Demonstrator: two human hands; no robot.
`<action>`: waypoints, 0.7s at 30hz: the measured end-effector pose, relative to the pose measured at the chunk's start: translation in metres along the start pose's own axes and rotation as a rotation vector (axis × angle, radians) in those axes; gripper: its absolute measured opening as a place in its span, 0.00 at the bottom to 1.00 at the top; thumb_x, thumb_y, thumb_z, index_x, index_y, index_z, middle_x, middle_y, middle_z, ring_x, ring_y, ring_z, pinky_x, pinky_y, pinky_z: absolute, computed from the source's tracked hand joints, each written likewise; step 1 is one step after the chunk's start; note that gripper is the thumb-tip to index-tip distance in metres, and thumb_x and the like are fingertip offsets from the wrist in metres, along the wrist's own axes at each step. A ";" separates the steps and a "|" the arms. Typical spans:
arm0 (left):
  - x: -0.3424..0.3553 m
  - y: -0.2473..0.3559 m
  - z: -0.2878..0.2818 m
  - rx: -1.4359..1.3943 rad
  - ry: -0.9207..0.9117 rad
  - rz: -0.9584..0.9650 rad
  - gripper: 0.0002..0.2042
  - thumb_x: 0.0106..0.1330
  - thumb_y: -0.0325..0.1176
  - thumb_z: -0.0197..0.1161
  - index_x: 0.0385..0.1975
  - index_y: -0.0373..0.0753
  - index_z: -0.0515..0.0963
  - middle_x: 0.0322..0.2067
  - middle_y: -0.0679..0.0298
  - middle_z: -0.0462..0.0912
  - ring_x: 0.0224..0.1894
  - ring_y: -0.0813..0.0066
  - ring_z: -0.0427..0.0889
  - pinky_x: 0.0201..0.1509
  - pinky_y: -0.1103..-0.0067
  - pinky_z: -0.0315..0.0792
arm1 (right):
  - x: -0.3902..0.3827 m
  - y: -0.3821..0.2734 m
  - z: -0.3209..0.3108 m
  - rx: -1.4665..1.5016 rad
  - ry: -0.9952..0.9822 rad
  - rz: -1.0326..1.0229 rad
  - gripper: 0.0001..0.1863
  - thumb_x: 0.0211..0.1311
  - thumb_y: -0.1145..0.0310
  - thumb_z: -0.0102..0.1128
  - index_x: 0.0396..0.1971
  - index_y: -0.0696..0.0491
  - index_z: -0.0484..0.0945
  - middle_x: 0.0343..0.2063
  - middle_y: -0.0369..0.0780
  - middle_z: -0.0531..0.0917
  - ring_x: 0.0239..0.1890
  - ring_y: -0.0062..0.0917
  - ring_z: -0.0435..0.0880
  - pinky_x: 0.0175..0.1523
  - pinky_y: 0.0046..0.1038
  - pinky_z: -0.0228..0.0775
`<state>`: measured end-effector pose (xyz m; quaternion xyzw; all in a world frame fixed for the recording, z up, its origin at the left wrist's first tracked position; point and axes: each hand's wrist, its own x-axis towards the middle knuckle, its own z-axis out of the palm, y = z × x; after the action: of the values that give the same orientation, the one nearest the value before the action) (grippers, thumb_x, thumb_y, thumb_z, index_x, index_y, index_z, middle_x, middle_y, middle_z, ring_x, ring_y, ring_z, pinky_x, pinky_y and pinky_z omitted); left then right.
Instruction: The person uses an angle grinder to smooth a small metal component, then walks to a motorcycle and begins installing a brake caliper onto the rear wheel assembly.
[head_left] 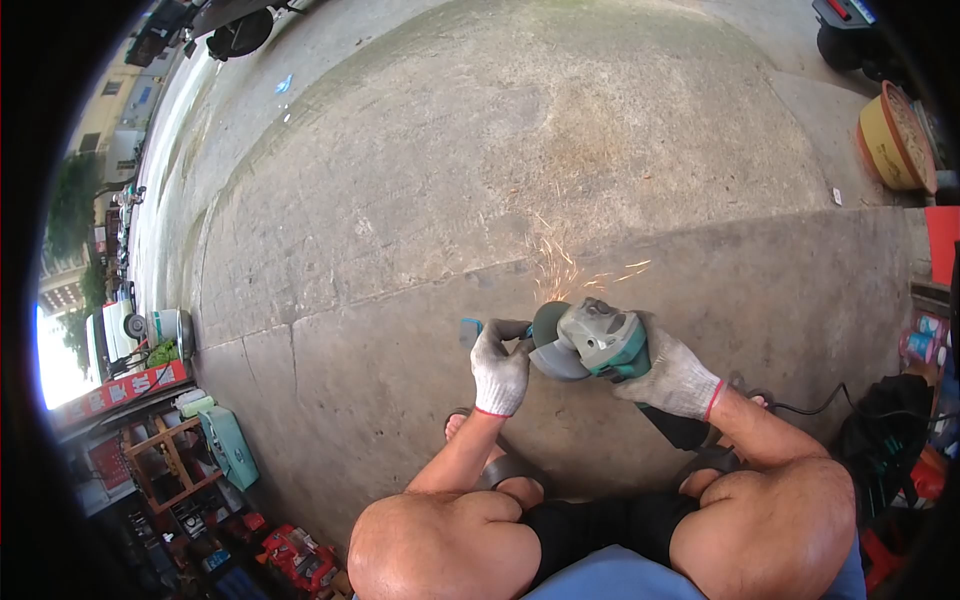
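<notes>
My right hand (682, 372), in a white knit work glove with dark fingers, is wrapped round the body of a green and grey angle grinder (606, 342). Sparks (558, 268) fly away from its dark disc (547, 322). A metal guard (560, 362) covers the near part of the disc. My left hand (500, 372), gloved the same way, is closed in a pinch on a small blue-ended piece (470, 332). The piece's other end meets the disc; its exact kind is too small to tell. Both hands are held above the concrete floor, in front of my knees.
A black cord (820, 408) runs off to the right beside a dark bag (885, 430). At the left stand a teal case (228, 447), a wooden frame (165, 455) and red tools (297, 560). A yellow planter (893, 140) sits far right. Vehicle wheels show at the far edges.
</notes>
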<state>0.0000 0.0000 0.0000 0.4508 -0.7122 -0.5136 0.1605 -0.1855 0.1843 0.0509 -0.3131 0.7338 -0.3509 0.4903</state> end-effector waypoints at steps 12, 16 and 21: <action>-0.005 0.003 -0.001 -0.008 0.004 0.006 0.09 0.53 0.17 0.66 0.35 0.31 0.81 0.34 0.57 0.86 0.38 0.72 0.82 0.47 0.77 0.74 | -0.004 -0.006 0.000 -0.043 -0.004 0.017 0.46 0.45 0.59 0.73 0.62 0.56 0.58 0.50 0.56 0.78 0.52 0.52 0.79 0.54 0.42 0.74; -0.004 0.006 -0.001 0.002 -0.002 -0.028 0.09 0.53 0.17 0.66 0.34 0.31 0.80 0.34 0.57 0.85 0.38 0.72 0.83 0.47 0.78 0.74 | -0.004 -0.005 -0.001 -0.029 -0.010 0.021 0.46 0.45 0.59 0.73 0.62 0.56 0.58 0.50 0.56 0.78 0.53 0.52 0.78 0.55 0.42 0.74; -0.004 -0.002 -0.002 -0.009 0.006 0.002 0.09 0.52 0.17 0.66 0.34 0.31 0.81 0.33 0.57 0.85 0.38 0.72 0.83 0.47 0.77 0.74 | -0.003 -0.005 0.000 -0.032 -0.016 0.018 0.46 0.45 0.58 0.73 0.63 0.56 0.58 0.51 0.55 0.78 0.54 0.52 0.78 0.56 0.42 0.73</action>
<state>0.0043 0.0014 0.0000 0.4511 -0.7097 -0.5153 0.1652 -0.1843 0.1842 0.0561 -0.3171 0.7382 -0.3324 0.4940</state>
